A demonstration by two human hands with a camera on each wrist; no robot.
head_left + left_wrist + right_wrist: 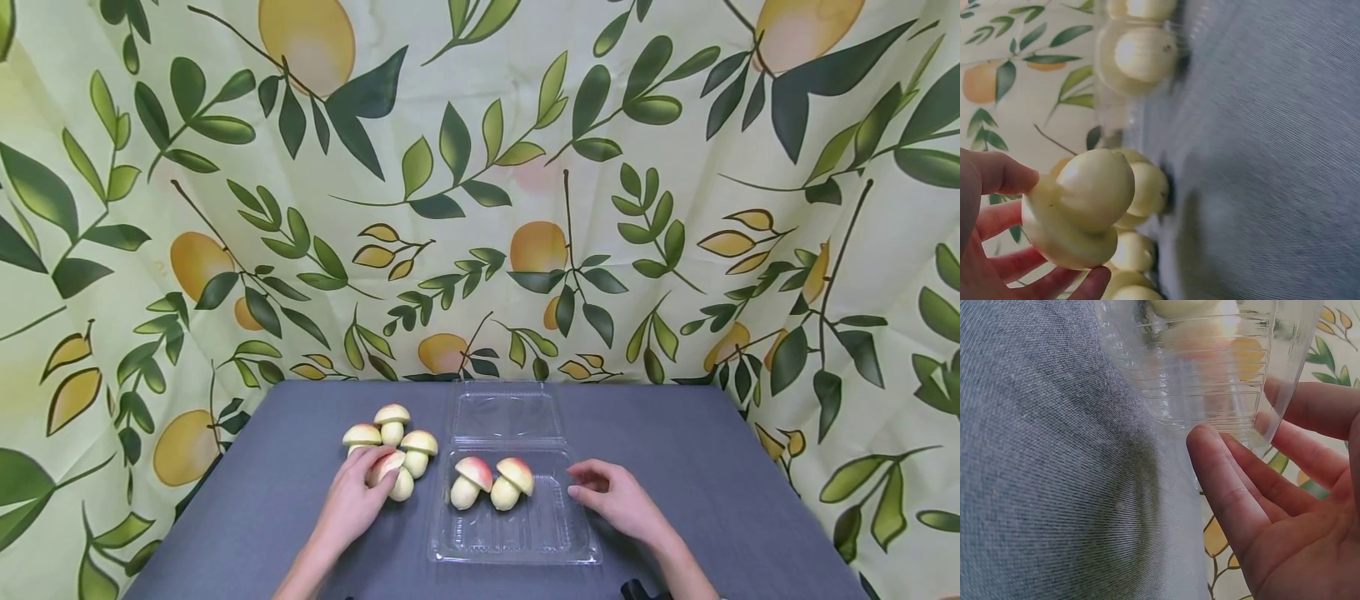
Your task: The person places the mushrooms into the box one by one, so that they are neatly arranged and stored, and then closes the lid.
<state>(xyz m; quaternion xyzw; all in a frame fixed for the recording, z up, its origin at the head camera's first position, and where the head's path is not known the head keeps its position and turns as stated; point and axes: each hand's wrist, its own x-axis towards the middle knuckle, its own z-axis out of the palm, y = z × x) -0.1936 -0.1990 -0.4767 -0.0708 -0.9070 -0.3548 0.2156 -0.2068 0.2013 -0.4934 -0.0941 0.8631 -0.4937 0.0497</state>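
Note:
My left hand holds a pale mushroom with a rounded stem and a red-tinged cap, thumb on one side and fingers on the other. In the left wrist view it appears raised above the dark cloth. Close behind it stand three more mushrooms. Two mushrooms with redder caps lean side by side in a clear plastic container. At that container's right edge is my right hand, fingers loosely bent; in the right wrist view its thumb and fingertips overlap the rim.
The container's clear lid lies folded back behind its base. A dark grey cloth covers the table. Behind and at both sides hangs a curtain with a leaf and fruit print. A small black object shows beside the right forearm.

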